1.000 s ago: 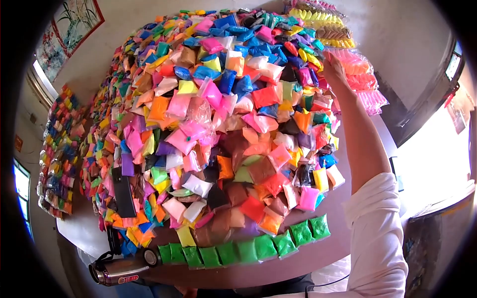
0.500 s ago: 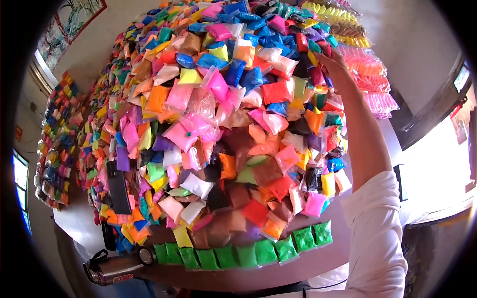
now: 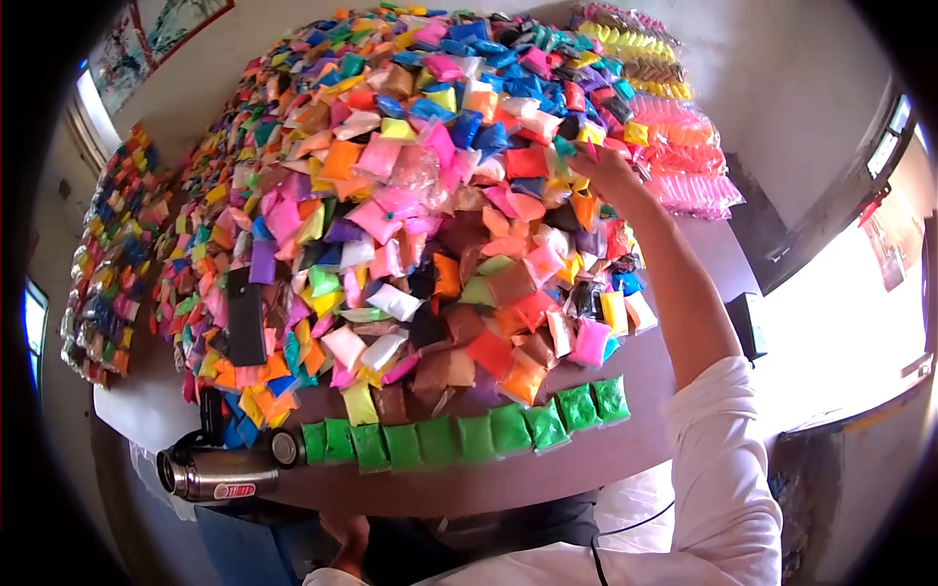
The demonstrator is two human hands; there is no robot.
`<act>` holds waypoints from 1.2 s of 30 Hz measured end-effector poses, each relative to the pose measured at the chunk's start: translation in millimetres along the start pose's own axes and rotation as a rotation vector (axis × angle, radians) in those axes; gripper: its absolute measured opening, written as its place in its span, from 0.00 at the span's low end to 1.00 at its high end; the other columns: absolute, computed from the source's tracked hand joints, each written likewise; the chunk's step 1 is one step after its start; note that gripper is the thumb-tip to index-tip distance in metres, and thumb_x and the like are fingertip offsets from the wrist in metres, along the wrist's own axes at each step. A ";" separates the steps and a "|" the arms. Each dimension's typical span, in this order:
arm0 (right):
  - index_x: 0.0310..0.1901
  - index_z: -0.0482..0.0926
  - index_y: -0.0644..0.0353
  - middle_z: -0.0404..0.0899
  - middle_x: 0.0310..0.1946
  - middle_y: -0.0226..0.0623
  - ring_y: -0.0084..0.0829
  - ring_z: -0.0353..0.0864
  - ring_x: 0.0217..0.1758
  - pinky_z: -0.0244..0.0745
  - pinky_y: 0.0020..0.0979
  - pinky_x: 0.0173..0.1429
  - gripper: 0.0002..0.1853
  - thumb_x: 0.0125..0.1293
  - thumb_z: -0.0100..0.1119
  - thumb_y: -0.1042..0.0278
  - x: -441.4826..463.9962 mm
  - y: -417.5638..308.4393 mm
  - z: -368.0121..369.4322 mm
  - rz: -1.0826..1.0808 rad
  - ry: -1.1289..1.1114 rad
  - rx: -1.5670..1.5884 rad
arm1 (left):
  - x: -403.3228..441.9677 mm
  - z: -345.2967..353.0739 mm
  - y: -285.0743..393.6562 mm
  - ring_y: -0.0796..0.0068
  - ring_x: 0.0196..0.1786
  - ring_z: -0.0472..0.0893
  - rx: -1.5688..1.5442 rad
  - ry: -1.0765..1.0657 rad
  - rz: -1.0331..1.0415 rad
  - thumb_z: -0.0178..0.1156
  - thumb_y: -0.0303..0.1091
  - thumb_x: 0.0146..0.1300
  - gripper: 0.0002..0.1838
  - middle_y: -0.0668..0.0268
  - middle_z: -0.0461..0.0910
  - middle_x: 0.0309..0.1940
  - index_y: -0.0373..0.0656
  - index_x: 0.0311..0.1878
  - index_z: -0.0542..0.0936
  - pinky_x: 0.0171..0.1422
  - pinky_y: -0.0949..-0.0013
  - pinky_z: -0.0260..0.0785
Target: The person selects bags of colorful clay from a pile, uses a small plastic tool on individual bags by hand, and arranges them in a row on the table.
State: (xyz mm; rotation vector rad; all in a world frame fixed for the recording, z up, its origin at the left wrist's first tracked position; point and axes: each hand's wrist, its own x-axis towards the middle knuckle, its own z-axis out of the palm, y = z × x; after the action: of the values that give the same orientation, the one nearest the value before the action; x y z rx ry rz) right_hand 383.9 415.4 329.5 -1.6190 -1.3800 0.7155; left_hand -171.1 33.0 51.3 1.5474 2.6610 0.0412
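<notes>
My right hand [image 3: 608, 171] reaches across the table to the right side of a large heap of small coloured packets [image 3: 469, 230]. Its fingers look parted and touch packets there; a teal packet [image 3: 564, 146] lies by the fingertips, and a yellow packet [image 3: 635, 134] sits just beyond the hand. Below the table's near edge, my left hand [image 3: 347, 532] rests near my lap, small and blurred, its fingers not clear. Along the near edge runs a row of several green packets [image 3: 474, 437], side by side.
A steel thermos [image 3: 220, 476] lies on its side at the near left, with a round lid [image 3: 284, 447] beside it. A black phone-like object [image 3: 245, 317] rests on the heap. Stacked pink packs [image 3: 684, 171] stand at the back right. Another packet pile [image 3: 112, 264] is far left.
My right hand has drawn back toward me and left across the heap. My left hand has come into view below the table edge. The whole view has shifted somewhat.
</notes>
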 end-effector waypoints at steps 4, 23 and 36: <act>0.46 0.81 0.58 0.80 0.29 0.33 0.23 0.76 0.26 0.70 0.31 0.30 0.18 0.56 0.65 0.58 -9.5 -26.4 23.8 -0.120 0.026 -0.087 | -1.8 1.6 4.2 0.49 0.42 0.79 -0.026 0.099 -0.050 0.56 0.47 0.57 0.21 0.54 0.80 0.40 0.43 0.48 0.78 0.45 0.49 0.71; 0.38 0.81 0.60 0.81 0.28 0.46 0.43 0.83 0.35 0.74 0.39 0.39 0.12 0.60 0.55 0.62 -16.2 -57.8 122.8 -0.472 0.235 -0.248 | -0.8 -5.0 -2.1 0.48 0.48 0.74 -0.090 0.159 -0.080 0.52 0.40 0.55 0.22 0.47 0.75 0.45 0.32 0.48 0.72 0.53 0.52 0.64; 0.38 0.81 0.56 0.81 0.29 0.40 0.43 0.81 0.34 0.75 0.38 0.39 0.08 0.57 0.59 0.66 -73.7 -161.4 215.3 -0.943 0.309 -0.368 | 4.4 -10.7 4.7 0.50 0.48 0.74 -0.102 0.042 -0.078 0.56 0.44 0.56 0.24 0.49 0.74 0.44 0.34 0.49 0.73 0.52 0.53 0.64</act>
State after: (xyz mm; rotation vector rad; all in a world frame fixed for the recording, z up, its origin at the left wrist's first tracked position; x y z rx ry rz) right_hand 107.7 398.4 365.2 -1.0536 -1.8545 -0.3432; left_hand -169.9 39.3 62.0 1.4269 2.7023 0.2047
